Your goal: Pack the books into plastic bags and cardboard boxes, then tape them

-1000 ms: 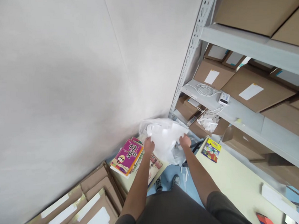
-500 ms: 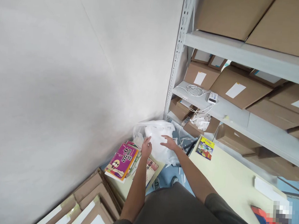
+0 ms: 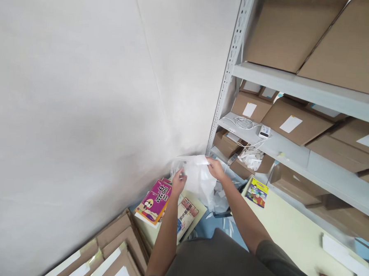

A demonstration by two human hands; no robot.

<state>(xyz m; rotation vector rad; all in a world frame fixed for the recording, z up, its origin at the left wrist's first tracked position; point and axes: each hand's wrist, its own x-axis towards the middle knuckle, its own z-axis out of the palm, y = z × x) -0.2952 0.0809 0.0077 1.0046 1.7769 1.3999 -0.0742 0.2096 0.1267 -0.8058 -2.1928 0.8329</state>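
A translucent white plastic bag (image 3: 197,180) hangs in front of me near the wall corner, its upper edge stretched into a band. My right hand (image 3: 215,168) is closed on the right end of that edge. On the bag's left side is my left hand (image 3: 178,182), fingers curled together; whatever they pinch is too small to make out. Below and left of it, a purple book (image 3: 155,200) tops a pile of books. Another book with a pale cover (image 3: 186,215) lies beside the pile, partly behind my left forearm.
A metal shelf (image 3: 298,84) with cardboard boxes (image 3: 297,119) rises at the right. A yellow book (image 3: 257,193) lies on the pale table (image 3: 285,225). Flattened cartons (image 3: 113,253) lean at lower left. White scraps (image 3: 230,227) litter the blue floor.
My right hand has gone from spread fingers over the bag to gripping its upper edge. The edge is now drawn taut. My left hand's fingers stay curled. The view has shifted slightly.
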